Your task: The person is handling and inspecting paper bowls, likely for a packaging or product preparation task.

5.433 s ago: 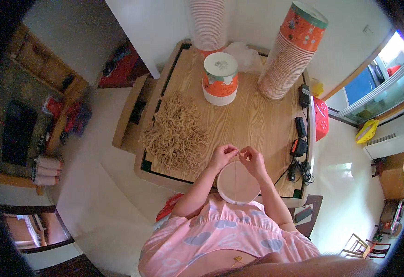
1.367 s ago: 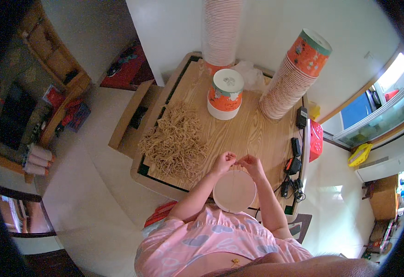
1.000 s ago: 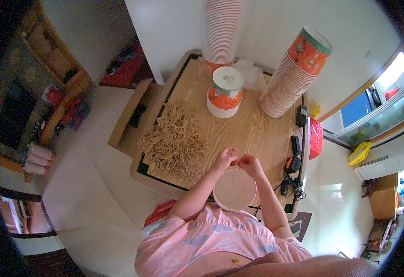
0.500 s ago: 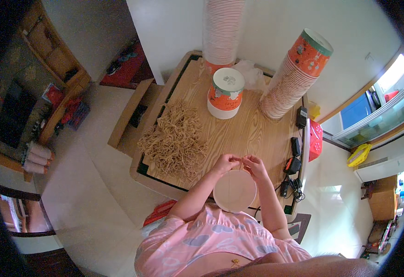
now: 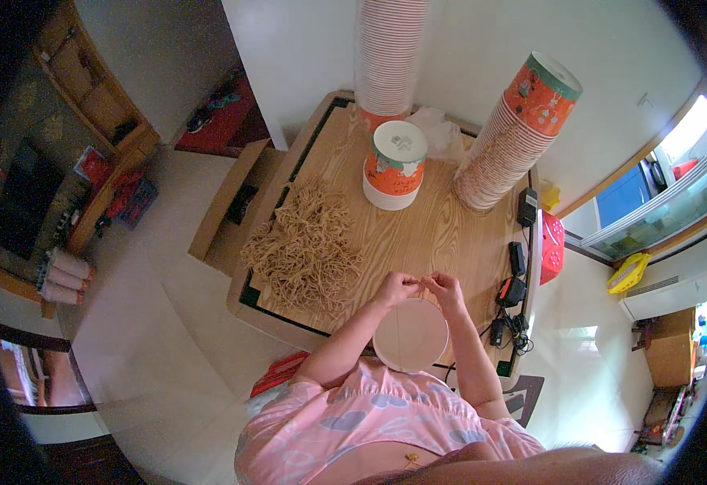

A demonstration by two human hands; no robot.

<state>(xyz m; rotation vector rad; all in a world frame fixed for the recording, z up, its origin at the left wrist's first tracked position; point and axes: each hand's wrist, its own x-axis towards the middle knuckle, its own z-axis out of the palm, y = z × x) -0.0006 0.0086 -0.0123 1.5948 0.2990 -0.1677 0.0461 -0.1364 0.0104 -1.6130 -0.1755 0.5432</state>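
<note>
A white paper bucket (image 5: 412, 338) sits at the table's near edge, against my body, its open mouth facing me. Over its far rim, my left hand (image 5: 399, 288) and my right hand (image 5: 444, 289) meet with the fingertips of each pinched together. Whatever is between them is too small to make out. Left of my hands lies a tangled heap of brown twine cords (image 5: 309, 250). Beyond them, an orange and green bucket (image 5: 394, 171) stands upside down, nested over another white-rimmed one.
Two tall stacks of nested buckets rise at the back, a vertical stack (image 5: 390, 61) and a leaning stack (image 5: 517, 129). Between them is a clear plastic bag (image 5: 437, 133). Black power adapters (image 5: 517, 257) and coiled cables (image 5: 520, 330) line the right edge. An open cardboard box (image 5: 228, 202) stands left.
My hands stay pinched together at the bucket's far rim, with only a slight shift of the fingers. Everything else is the same.
</note>
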